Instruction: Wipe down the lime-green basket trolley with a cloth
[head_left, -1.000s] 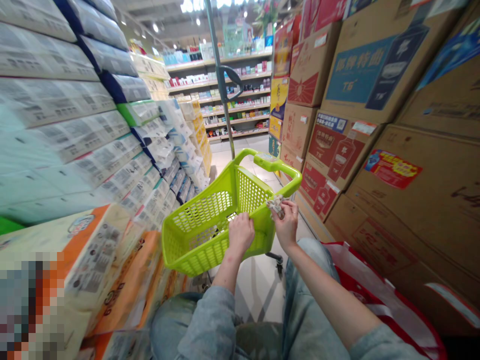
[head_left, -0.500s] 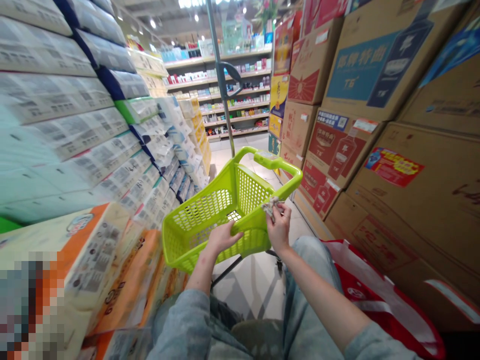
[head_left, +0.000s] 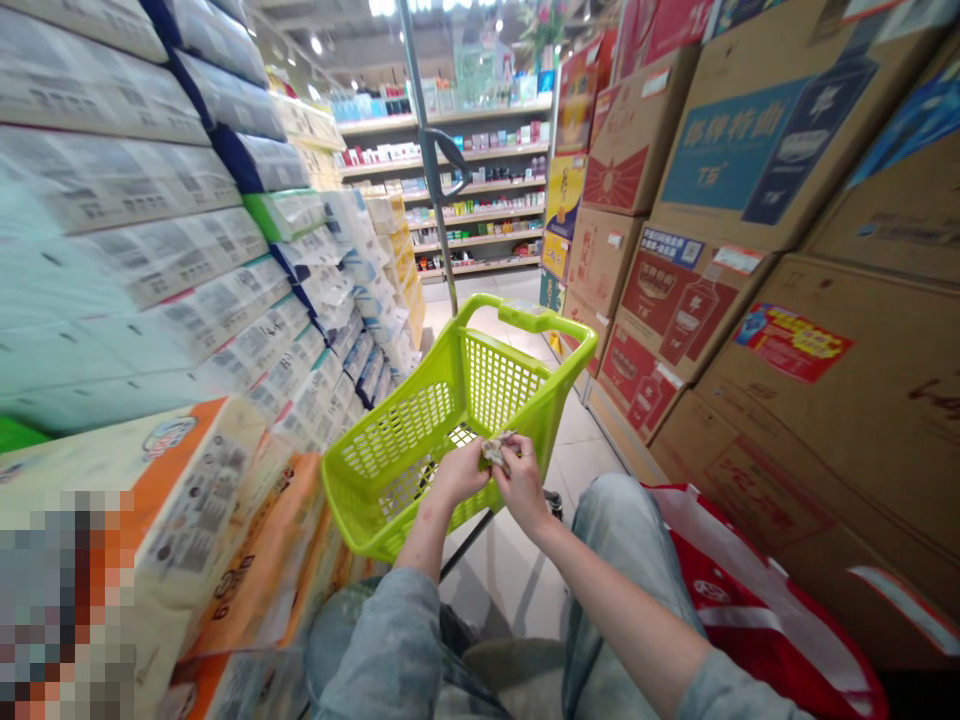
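Observation:
A lime-green shopping cart (head_left: 427, 420) with a perforated basket stands at an angle in front of my knees. Over its near rim, a small crumpled greyish-white cloth (head_left: 495, 450) sits between my two hands. My right hand (head_left: 521, 485) pinches it from the right, fingers closed. From the left, my left hand (head_left: 461, 472) meets the cloth with curled fingers, their tips partly hidden. The cart's handle (head_left: 525, 318) is on its far side, with neither hand touching it.
Tall stacks of wrapped paper packs (head_left: 150, 200) line the left, orange packs (head_left: 262, 560) nearest. Cardboard boxes (head_left: 825, 420) form the right wall. Beside my right knee lies a red and white bag (head_left: 742, 590). A metal pole (head_left: 431, 150) rises behind the cart, before stocked shelves (head_left: 487, 215).
My right hand has moved left and down along the rim with the cloth, away from the handle corner. My left hand has shifted slightly right, and both now meet at the cloth.

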